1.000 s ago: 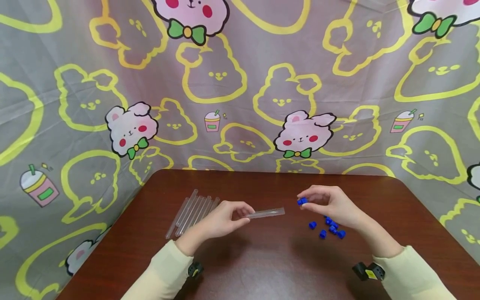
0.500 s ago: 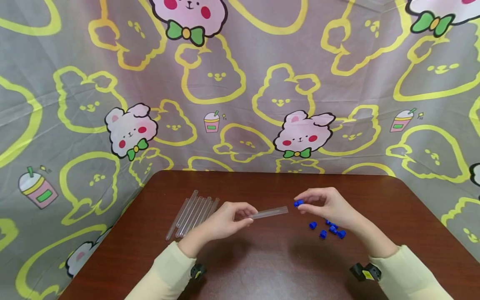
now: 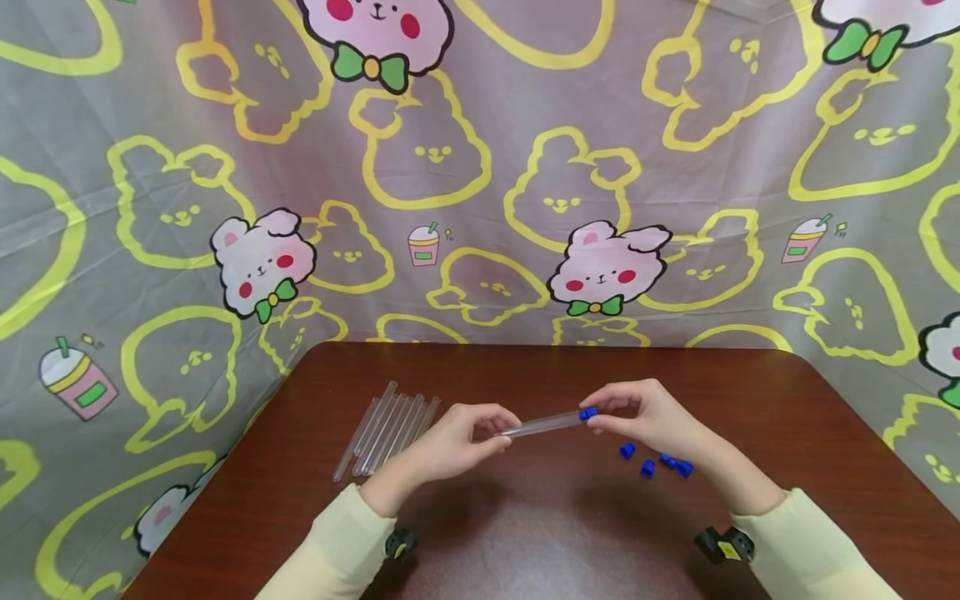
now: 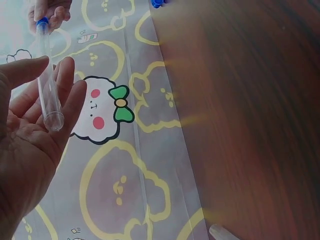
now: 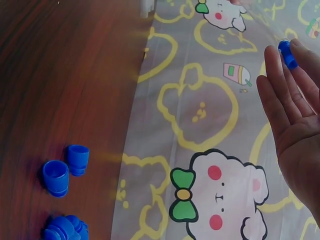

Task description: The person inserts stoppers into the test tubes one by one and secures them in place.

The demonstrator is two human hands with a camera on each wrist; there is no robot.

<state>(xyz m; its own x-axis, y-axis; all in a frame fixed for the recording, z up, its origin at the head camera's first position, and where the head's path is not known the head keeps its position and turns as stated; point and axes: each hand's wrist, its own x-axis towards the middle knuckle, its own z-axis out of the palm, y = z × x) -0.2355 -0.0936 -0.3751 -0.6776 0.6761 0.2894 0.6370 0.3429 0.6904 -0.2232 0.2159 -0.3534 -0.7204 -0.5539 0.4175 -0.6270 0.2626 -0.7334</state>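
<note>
My left hand (image 3: 468,437) pinches a clear test tube (image 3: 547,424) near its rounded end, holding it above the table, tilted slightly up to the right. In the left wrist view the tube (image 4: 49,95) lies between thumb and fingers, its rounded end toward the camera. My right hand (image 3: 648,417) pinches a blue stopper (image 3: 588,413) between thumb and fingertips. The stopper meets the tube's far end; how deep it sits cannot be told. In the right wrist view the blue stopper (image 5: 287,55) shows between the fingers.
Several clear test tubes (image 3: 392,433) lie side by side on the brown table (image 3: 525,533), left of my left hand. Several loose blue stoppers (image 3: 648,468) lie below my right hand. A patterned cloth (image 3: 480,167) hangs behind the table and along its sides.
My right hand has moved left and slightly down with the blue stopper, bringing it to the tube's end. My left hand has shifted slightly right with the tube.
</note>
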